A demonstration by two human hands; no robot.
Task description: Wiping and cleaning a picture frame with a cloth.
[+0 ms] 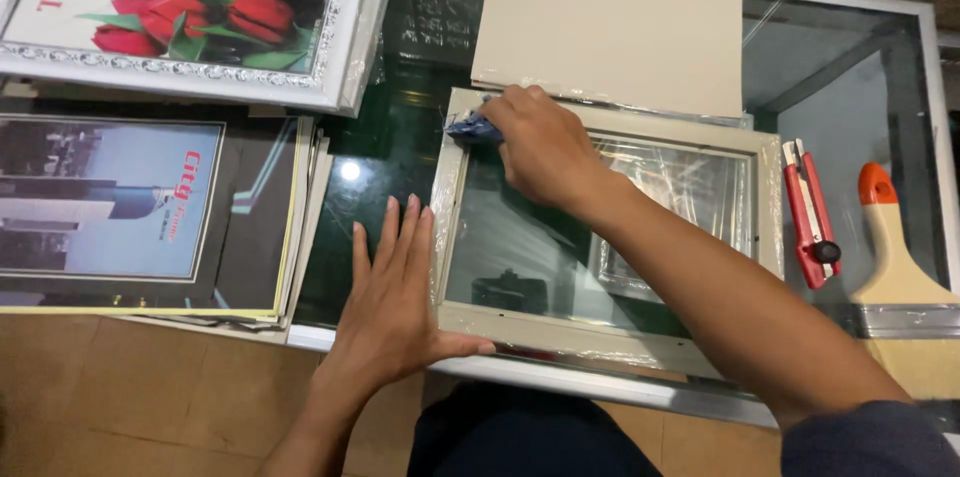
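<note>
A pale picture frame (610,337) lies flat on the glass surface (380,147), its long axis running left to right, just tilted. The right hand (540,149) is closed around a blue cloth (470,129) pressed at the frame's far left corner. The left hand (392,287) lies open, fingers spread, flat beside the frame's left edge, thumb touching its near corner.

A single head-worn camera looks steeply down from above and just behind the person's arms, close to the work; it faces a glass-topped table (400,152) whose near edge runs across the lower frame; the left hand (392,292) and right hand (540,149) sit near centre; floor tiles (150,397) show at the bottom; no second view shares the scene.
</note>
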